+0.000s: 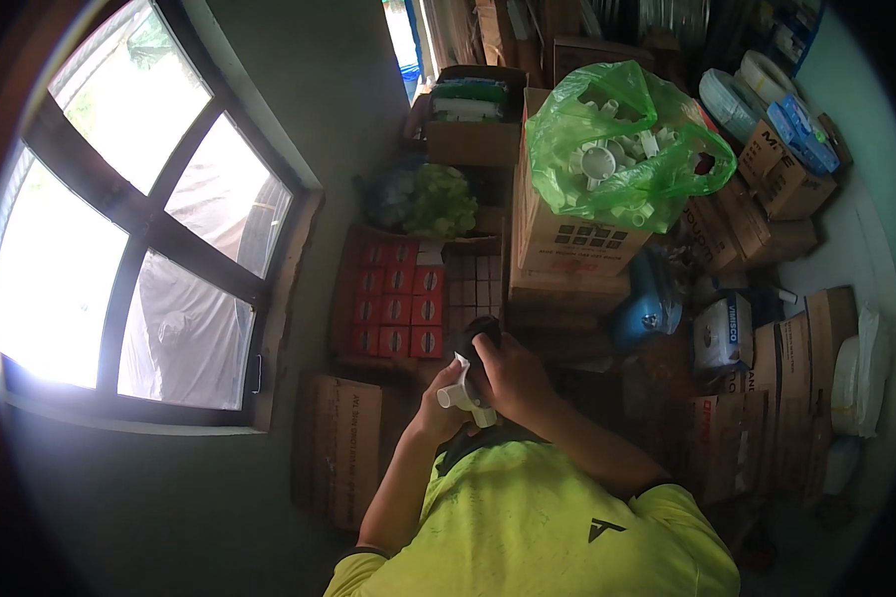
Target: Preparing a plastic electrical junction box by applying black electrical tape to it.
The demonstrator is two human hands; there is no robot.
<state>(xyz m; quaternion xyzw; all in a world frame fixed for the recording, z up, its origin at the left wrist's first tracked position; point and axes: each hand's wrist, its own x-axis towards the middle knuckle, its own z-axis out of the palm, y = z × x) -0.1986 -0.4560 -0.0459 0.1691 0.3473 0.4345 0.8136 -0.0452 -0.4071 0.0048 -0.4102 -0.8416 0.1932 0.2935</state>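
In front of my chest, my left hand is closed around a white plastic pipe fitting with short tube ends pointing different ways. My right hand is right beside it, its fingers wrapped round a dark object with a rounded top. The kind of that dark object cannot be made out in the shade. Beyond my hands, a green plastic bag stands open on stacked cardboard boxes. Several similar white fittings fill it.
Left of my hands, a carton holds several small red boxes. A large cardboard box stands below the window. To the right are a blue plastic container, more cartons and coiled white tubing.
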